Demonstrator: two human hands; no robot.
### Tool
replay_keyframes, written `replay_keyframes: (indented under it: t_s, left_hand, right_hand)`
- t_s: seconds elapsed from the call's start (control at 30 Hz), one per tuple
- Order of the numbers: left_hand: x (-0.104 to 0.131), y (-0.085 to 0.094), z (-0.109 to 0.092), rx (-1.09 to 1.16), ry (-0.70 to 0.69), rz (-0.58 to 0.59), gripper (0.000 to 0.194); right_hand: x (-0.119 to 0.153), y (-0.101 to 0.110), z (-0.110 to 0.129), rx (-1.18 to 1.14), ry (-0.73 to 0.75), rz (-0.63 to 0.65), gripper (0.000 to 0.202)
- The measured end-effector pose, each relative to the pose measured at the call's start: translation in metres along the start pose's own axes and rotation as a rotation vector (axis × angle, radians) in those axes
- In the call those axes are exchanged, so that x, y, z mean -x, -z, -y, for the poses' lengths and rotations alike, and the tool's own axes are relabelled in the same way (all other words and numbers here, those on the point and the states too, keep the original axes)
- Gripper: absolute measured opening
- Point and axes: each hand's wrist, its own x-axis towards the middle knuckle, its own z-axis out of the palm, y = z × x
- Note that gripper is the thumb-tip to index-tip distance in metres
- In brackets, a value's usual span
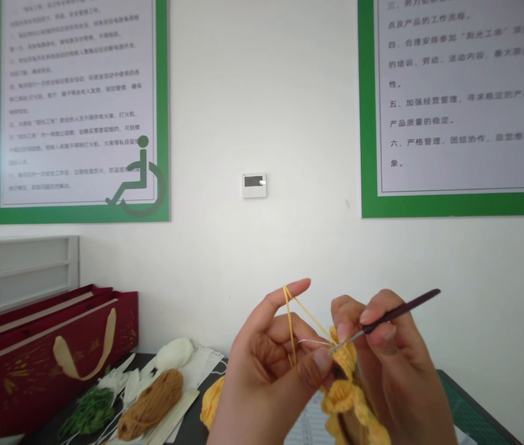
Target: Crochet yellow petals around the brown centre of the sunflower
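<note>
My left hand (280, 364) pinches the edge of a yellow crochet piece (343, 395) between thumb and fingers. Its index finger is raised, with yellow yarn (308, 314) looped over it and running down to the piece. In my right hand (392, 352) is a crochet hook (401, 311) with a dark handle, held between thumb and index finger. The hook's metal tip meets the yellow work beside my left thumb. A thin white strand lies near the tip. The lower part of the piece hangs in ruffles between my hands.
Behind my left hand lie a yellow yarn ball (212, 402), a brown yarn skein (153, 405), green yarn (88, 411) and white yarn (173, 353). Red gift bags (67, 358) stand at the left. A green cutting mat (470, 411) lies at the right, before the wall.
</note>
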Motion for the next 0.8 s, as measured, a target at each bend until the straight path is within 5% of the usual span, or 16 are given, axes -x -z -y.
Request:
replay_keyframes:
  t_s: [0.13,0.53,0.8]
  left_hand:
    - [0.0,0.001,0.001,-0.012,-0.012,0.013,0.059]
    - [-0.003,0.0,0.006,0.005,-0.045,0.01,0.052]
    - [-0.003,0.001,0.007,-0.029,-0.062,-0.001,0.052]
  right_hand:
    - [0.0,0.0,0.006,0.142,0.117,-0.039,0.013]
    - [-0.005,0.007,0.031,0.686,0.525,0.119,0.003]
    - [-0.003,0.011,0.043,1.038,0.777,0.267,0.014]
